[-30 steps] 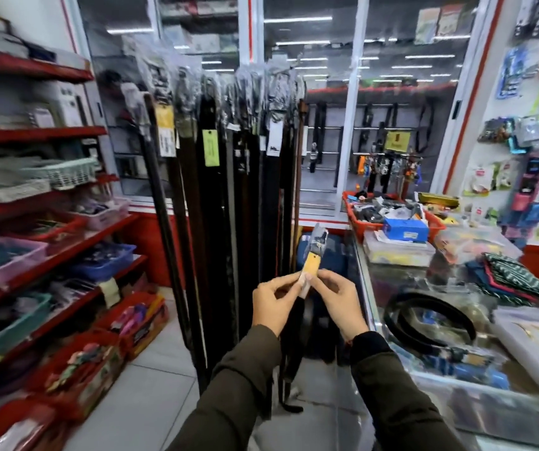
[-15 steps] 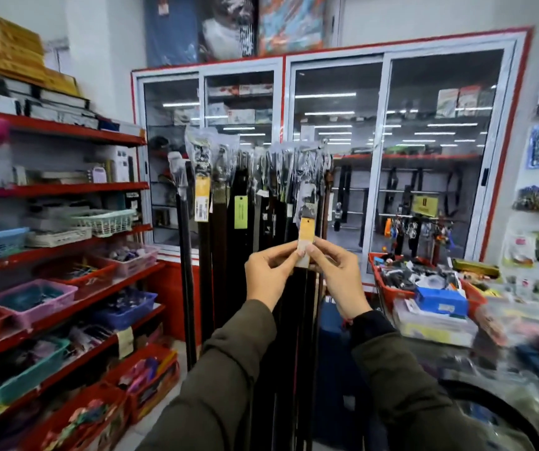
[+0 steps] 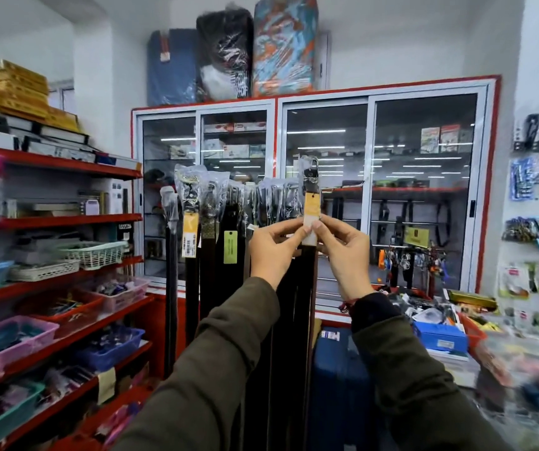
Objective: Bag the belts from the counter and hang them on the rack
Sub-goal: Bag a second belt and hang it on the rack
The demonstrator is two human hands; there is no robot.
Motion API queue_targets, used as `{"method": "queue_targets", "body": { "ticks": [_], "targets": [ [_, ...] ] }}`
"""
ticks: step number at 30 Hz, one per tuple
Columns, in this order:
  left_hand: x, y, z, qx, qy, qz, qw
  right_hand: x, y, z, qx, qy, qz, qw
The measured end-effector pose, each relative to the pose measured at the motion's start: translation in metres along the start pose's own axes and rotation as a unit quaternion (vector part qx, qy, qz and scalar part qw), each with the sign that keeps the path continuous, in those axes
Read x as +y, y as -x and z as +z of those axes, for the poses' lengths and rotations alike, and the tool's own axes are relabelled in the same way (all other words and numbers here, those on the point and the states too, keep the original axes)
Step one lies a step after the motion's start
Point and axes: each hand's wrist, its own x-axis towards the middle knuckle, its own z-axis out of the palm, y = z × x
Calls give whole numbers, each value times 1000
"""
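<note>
I hold a bagged dark belt (image 3: 311,190) upright in front of me, its buckle end in clear plastic at the top and an orange tag below the buckle. My left hand (image 3: 273,247) and my right hand (image 3: 346,252) both pinch it just under the tag, thumbs touching the plastic. The strap hangs down between my sleeves. Its top stands a little above and to the right of the row of bagged belts hanging on the rack (image 3: 229,203). The rack's hooks are hidden behind the plastic bags.
Red shelves (image 3: 60,219) with baskets of small goods line the left. A glass-door cabinet (image 3: 375,190) stands behind the rack. The counter at the lower right carries a red bin (image 3: 471,330), a blue box (image 3: 440,336) and blurred goods. A blue suitcase (image 3: 336,379) stands below my arms.
Both hands have raised the bagged belt from counter height to above the tops of the hanging belts, and my view has tilted upward with it.
</note>
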Motion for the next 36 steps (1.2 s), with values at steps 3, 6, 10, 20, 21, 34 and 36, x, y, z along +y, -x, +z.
{"method": "queue_targets", "body": {
  "ticks": [3, 6, 10, 20, 21, 34, 36],
  "targets": [
    [-1, 3, 3, -4, -9, -3, 1000, 2, 5, -2, 12, 6, -11, 1000],
    [0, 3, 5, -9, -9, -11, 1000, 1, 3, -5, 6, 7, 3, 1000],
    [3, 2, 5, -4, -3, -25, 1000, 1, -3, -7, -11, 10, 29, 999],
    [-1, 17, 9, 13, 18, -39, 999, 4, 6, -13, -18, 19, 36, 999],
    [-2, 18, 9, 18, 16, -36, 999, 5, 7, -12, -19, 19, 32, 999],
    [-4, 16, -19, 93, 34, 13, 995, -2, 18, 22, -31, -38, 19, 999],
    [-1, 13, -22, 85, 25, 14, 996, 0, 19, 26, -16, -37, 16, 999]
  ]
}}
